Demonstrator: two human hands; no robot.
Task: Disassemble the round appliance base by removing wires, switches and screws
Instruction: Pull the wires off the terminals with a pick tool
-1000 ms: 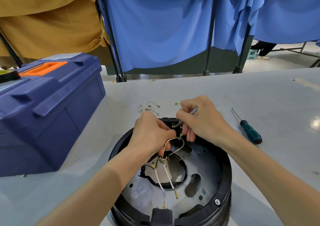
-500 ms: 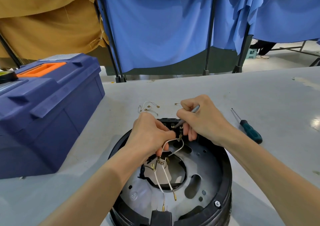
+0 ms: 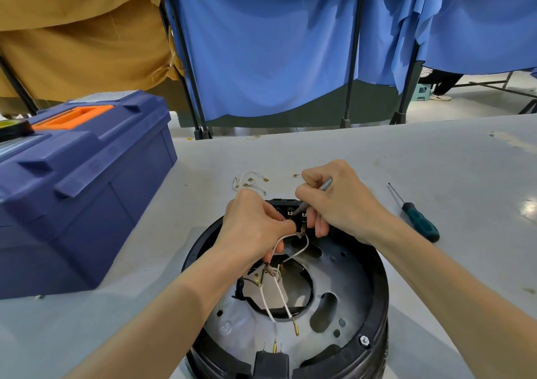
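Head view: grey bench (image 3: 436,151) fills centre, round base (image 3: 354,271) lower centre; left grip (image 3: 252,227) pinches white wire (image 3: 279,240), right grip (image 3: 337,204) clenches metal tool (image 3: 326,184); blue curtains (image 3: 261,44) behind.

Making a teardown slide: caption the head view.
Left hand pinches a white wire on the round appliance base; right hand holds a thin metal tool there.

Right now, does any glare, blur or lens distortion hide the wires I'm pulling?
Head view: wide-angle bend tilts the curtain poles and the far edge of the table; a small glare patch sits far right on it, clear of the work; left hand, right hand, grey tool and white wires look sharp and evenly lit.
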